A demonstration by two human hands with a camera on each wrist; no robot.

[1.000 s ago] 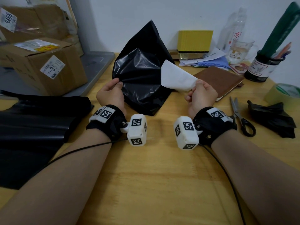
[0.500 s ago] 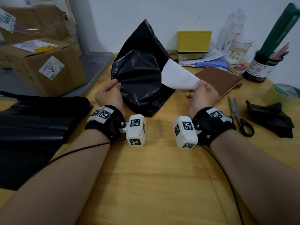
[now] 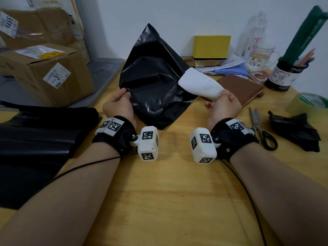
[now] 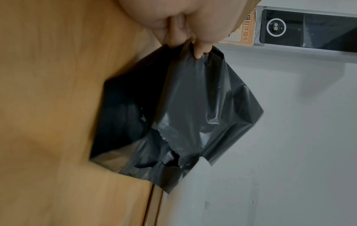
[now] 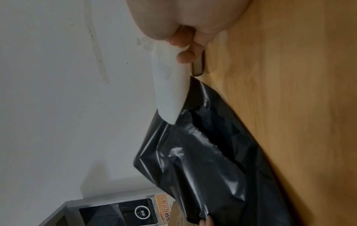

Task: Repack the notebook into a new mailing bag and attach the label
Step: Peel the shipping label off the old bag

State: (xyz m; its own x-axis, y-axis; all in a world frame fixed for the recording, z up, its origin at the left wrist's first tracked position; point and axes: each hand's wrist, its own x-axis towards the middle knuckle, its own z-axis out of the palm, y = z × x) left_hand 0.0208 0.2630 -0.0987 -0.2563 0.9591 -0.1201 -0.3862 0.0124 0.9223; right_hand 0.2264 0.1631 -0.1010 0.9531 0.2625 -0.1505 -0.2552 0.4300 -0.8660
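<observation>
A crumpled black mailing bag [image 3: 152, 82] stands up off the wooden table, one corner pointing up. My left hand [image 3: 119, 102] pinches its left edge, and the left wrist view shows those fingers [image 4: 200, 49] on the bag [image 4: 193, 110]. My right hand [image 3: 221, 103] pinches the near end of a white label [image 3: 200, 84] that curls away from the bag's right side; the label [image 5: 170, 88] still touches the bag [image 5: 203, 160] at its far end. The brown notebook [image 3: 241, 88] lies flat on the table behind my right hand.
Scissors [image 3: 260, 128], a crumpled black scrap [image 3: 294, 130] and a tape roll [image 3: 308, 103] lie at the right. Black bags [image 3: 35, 144] are stacked at the left, by cardboard boxes [image 3: 46, 73]. A yellow box [image 3: 211, 46], cup, bottle and pen pot line the wall.
The label has bent further away from the bag and curled into a tube shape as my right hand moved slightly right. My left hand keeps its hold on the bag's edge.
</observation>
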